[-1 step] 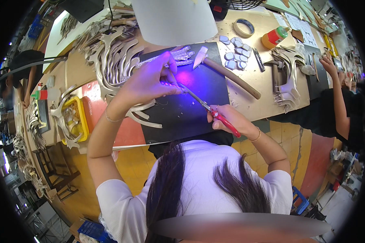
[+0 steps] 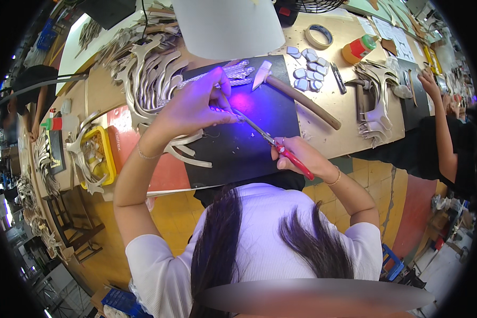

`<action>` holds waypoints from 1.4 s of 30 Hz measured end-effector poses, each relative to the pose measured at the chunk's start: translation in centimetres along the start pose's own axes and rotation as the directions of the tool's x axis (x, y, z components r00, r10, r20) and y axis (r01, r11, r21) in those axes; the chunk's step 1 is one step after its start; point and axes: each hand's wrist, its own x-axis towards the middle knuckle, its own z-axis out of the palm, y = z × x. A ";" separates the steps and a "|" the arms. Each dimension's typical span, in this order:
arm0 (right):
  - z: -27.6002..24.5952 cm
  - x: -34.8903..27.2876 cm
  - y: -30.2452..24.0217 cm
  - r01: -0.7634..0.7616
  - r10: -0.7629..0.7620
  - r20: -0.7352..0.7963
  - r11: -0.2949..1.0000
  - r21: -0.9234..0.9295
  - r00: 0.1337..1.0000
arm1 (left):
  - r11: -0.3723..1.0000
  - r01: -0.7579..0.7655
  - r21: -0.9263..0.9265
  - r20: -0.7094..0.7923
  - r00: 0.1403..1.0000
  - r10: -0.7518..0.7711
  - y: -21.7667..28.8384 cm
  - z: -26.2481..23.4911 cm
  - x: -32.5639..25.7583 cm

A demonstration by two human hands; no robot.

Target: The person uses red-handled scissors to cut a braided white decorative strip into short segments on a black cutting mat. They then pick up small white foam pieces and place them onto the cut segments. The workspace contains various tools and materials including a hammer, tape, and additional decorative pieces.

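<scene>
1 pair red-handled scissors (image 2: pixel 295 160) in right hand (image 2: pixel 309 153); 1 tape roll (image 2: pixel 312 39)

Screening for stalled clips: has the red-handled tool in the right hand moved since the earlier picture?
No, no visible shift: the red-handled tool in the right hand sits just where it did against the wooden-handled hammer.

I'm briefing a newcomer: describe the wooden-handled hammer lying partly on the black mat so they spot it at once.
Below the big white curved shade, find the flat black rectangular mat. Over its right edge, the wooden-handled hammer slants down to the right. Its pale metal head sets it apart from the dark-headed tool farther right.
</scene>
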 end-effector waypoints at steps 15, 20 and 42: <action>1.1 0.6 1.9 -0.099 0.077 -0.185 0.989 -0.114 0.980 | 0.999 0.025 0.046 -0.018 1.000 -0.024 -0.7 -1.2 1.0; 0.0 -0.3 1.8 -0.127 0.111 -0.333 0.991 -0.028 0.936 | 1.000 -0.018 -0.005 -0.087 0.996 0.017 -2.1 -1.2 0.8; -7.0 -10.0 8.3 -0.900 0.391 -0.875 0.424 -0.106 0.287 | 0.768 -0.045 0.639 -0.421 0.814 0.399 -6.9 3.2 3.0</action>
